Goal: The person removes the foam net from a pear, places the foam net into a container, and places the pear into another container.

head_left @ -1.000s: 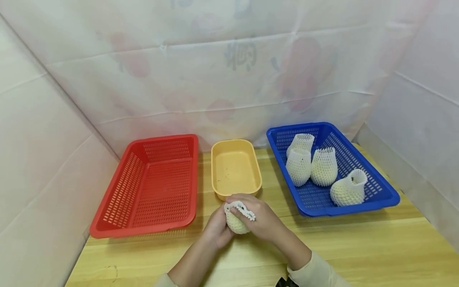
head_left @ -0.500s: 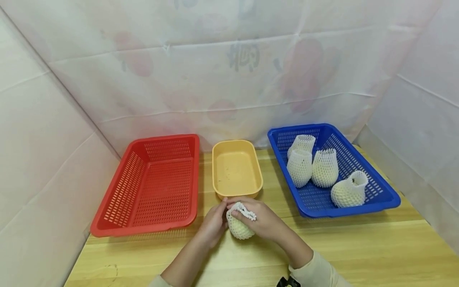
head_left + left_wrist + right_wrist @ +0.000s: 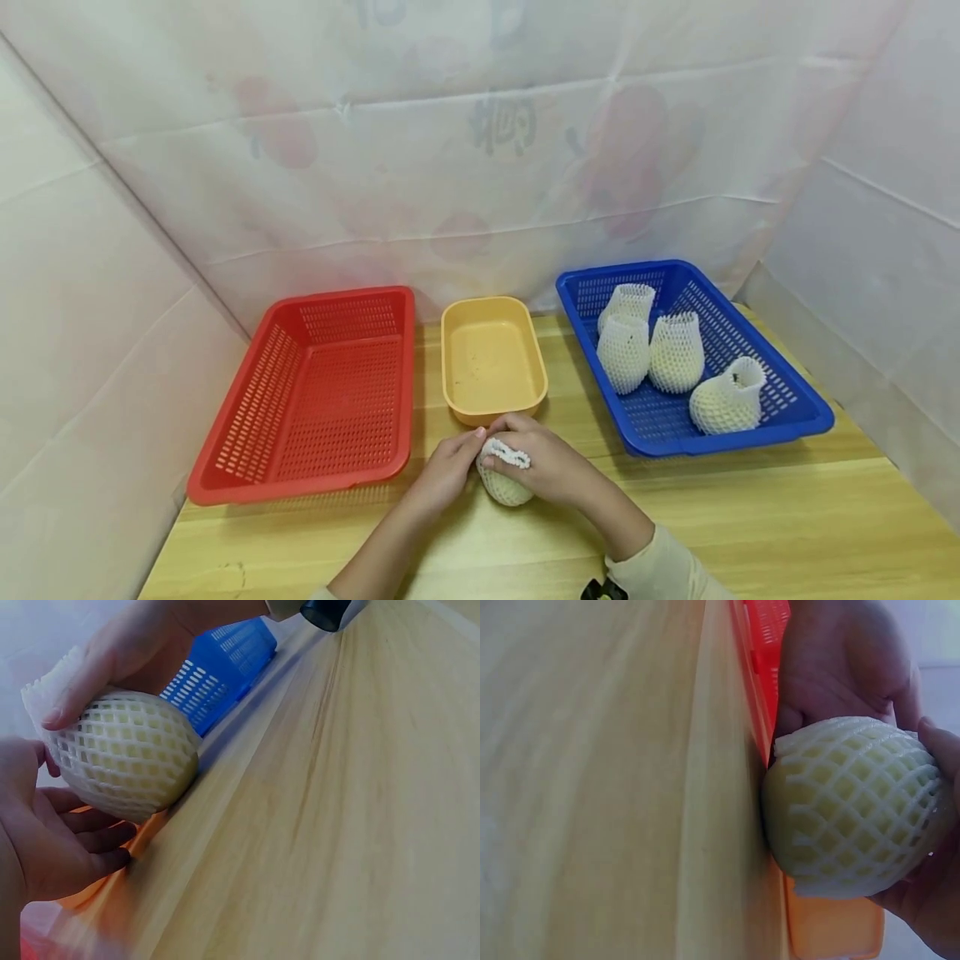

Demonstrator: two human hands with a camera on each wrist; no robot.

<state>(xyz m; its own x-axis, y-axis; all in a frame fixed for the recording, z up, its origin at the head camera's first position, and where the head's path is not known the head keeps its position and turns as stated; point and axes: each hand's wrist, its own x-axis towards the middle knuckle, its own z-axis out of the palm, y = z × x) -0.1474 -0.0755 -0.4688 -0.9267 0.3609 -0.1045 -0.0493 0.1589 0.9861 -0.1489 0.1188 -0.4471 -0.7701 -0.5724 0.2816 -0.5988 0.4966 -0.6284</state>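
Note:
A round pale yellow-green fruit (image 3: 776, 817) in a white foam net (image 3: 501, 483) is close over the wooden table, in front of the yellow tub. Its bare underside shows below the net in both wrist views. My right hand (image 3: 551, 462) grips it by the net's upper part, thumb across the gathered mouth. My left hand (image 3: 446, 475) is at its left side, thumb up near the right fingers. In the left wrist view the left fingers (image 3: 94, 829) are loosely bent beside the netted fruit, fingertips near its lower side.
A red basket (image 3: 408, 392) stands at the left, with the yellow tub (image 3: 444, 367) in the middle. The blue basket (image 3: 697, 446) at the right holds several netted fruits (image 3: 677, 358). Pale cloth walls (image 3: 480, 192) close in the back and sides.
My left hand has drawn off the fruit's side, from cupping it to lying beside it with the thumb raised. The right hand keeps its hold, and the fruit has shifted slightly nearer my body.

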